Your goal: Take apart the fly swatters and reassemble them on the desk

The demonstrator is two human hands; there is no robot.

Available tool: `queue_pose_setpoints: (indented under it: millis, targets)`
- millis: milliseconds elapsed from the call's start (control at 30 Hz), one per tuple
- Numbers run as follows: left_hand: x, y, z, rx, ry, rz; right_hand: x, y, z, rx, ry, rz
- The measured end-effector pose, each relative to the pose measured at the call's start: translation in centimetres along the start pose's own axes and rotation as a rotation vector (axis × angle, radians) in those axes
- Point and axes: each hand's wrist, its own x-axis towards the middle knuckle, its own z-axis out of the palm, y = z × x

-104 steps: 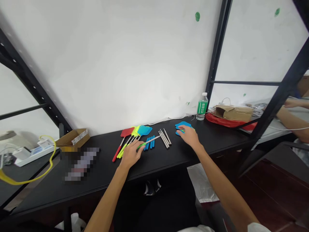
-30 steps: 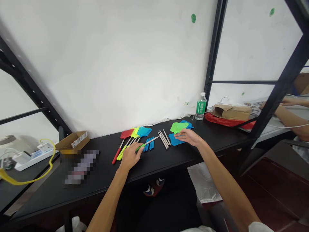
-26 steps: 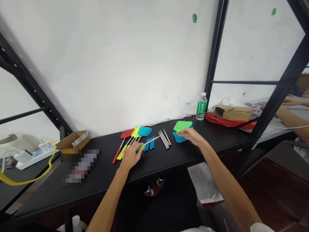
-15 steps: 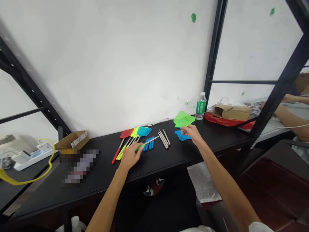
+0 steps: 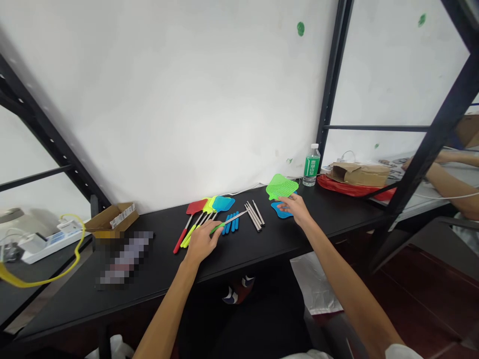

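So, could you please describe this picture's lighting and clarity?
Head view: soft light on the wall, no harsh glare; holes visible in the green mesh head; pixelated patch at left; deep shadow beneath the table; black posts splayed, apparently by wide-angle distortion.

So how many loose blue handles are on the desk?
4 blue handles, side by side on the black desk, between the left hand and the loose metal rods; the hand may hide others.

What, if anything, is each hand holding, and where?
Left hand: metal rod, by its green handle. Right hand: apparently green swatter head, by its lower edge.
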Motion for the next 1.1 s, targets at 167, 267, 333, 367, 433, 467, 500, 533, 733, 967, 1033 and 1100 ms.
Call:
queue_pose_setpoints:
  millis: [167, 267, 333, 367, 433, 467, 500, 533, 733, 967, 1033, 1100]
  targets:
    - [0.1, 0.0, 0.0, -0.004, 0.004, 0.004, 0.3, 0.1, -0.2, -0.010, 0.021, -0.051]
    - [0.0, 0.0, 0.0, -0.009, 0.003, 0.006, 0.4, 0.2, -0.2, -0.039, 0.017, -0.040]
    - [0.0, 0.0, 0.0, -0.009, 0.003, 0.006, 0.3, 0.2, 0.0, -0.060, 0.026, -0.011]
    - [0.0, 0.0, 0.0, -0.008, 0.002, 0.003, 0.3, 0.1, 0.1, -0.070, 0.022, -0.002]
    - [0.0, -0.1, 0.0, -0.005, -0.002, -0.004, 0.1, 0.1, 0.3, -0.096, -0.001, 0.004]
    - [0.0, -0.1, 0.0, -0.004, -0.003, -0.005, 0.1, 0.1, 0.4, -0.111, -0.020, 0.002]
    - [0.0, 0.0, 0.0, -0.004, -0.003, -0.004, 0.0, 0.1, 0.4, -0.128, -0.034, 0.001]
    - [0.0, 0.0, 0.0, -0.004, -0.002, -0.002, 0.0, 0.0, 0.4, -0.148, -0.045, -0.002]
    - [0.1, 0.1, 0.0, 0.000, 0.001, 0.000, 0.0, 0.7, 0.2, -0.291, -0.092, 0.017]
    - [0.1, 0.1, 0.0, 0.009, 0.004, 0.008, -0.1, 1.2, 0.5, -0.236, -0.182, 0.110]
    - [0.1, 0.1, 0.0, 0.006, 0.001, 0.005, -0.2, 1.0, 0.5, -0.197, -0.174, 0.121]
    - [0.1, 0.1, 0.0, 0.006, -0.002, 0.003, -0.4, 0.8, 0.5, -0.188, -0.158, 0.139]
